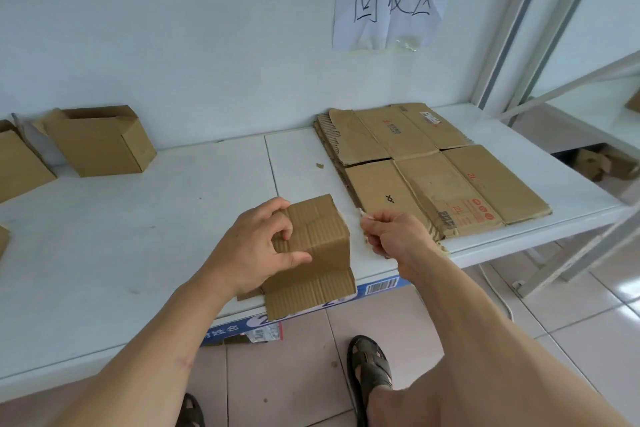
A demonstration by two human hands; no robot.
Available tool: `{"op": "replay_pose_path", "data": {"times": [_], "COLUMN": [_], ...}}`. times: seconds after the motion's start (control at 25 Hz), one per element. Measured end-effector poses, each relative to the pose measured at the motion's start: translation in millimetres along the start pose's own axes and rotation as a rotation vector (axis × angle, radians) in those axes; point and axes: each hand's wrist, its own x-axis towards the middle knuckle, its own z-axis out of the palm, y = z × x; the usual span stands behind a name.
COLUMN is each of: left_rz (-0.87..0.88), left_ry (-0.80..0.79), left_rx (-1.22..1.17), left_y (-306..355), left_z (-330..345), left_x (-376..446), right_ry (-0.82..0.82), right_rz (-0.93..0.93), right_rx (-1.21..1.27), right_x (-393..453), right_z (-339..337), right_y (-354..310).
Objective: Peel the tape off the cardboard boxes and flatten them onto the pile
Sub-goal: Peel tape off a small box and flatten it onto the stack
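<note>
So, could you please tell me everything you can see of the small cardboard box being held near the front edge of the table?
The small box is plain brown corrugated cardboard, ribbed on its faces, still standing as a box. It sits at the front edge of the white table, with an opened flap overhanging that edge. The left hand grips its top and near side, thumb across the front. The right hand pinches a pale strip of tape at its right side.

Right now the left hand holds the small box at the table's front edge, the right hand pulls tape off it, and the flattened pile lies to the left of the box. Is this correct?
One detail is wrong: the head view shows the flattened pile to the right of the small box, not the left. The rest holds: the left hand holds the box at the table's front edge, and the right hand pulls tape off it.
</note>
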Motion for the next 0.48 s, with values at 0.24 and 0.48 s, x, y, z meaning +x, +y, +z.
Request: {"op": "replay_pose_path", "data": {"times": [0.24,0.48], "left_rz": [0.093,0.239], "left_ry": [-0.015,-0.090], "left_rx": [0.007,-0.047], "left_y": [45,56], "left_z": [11,26], "left_x": [20,31], "right_ry": [0.174,-0.005], "right_rz": [0.032,-0.015], "right_rx": [0.007,-0.033], "right_x": [-18,-31], "right_z": [-50,-70], "right_y": [21,17]}}
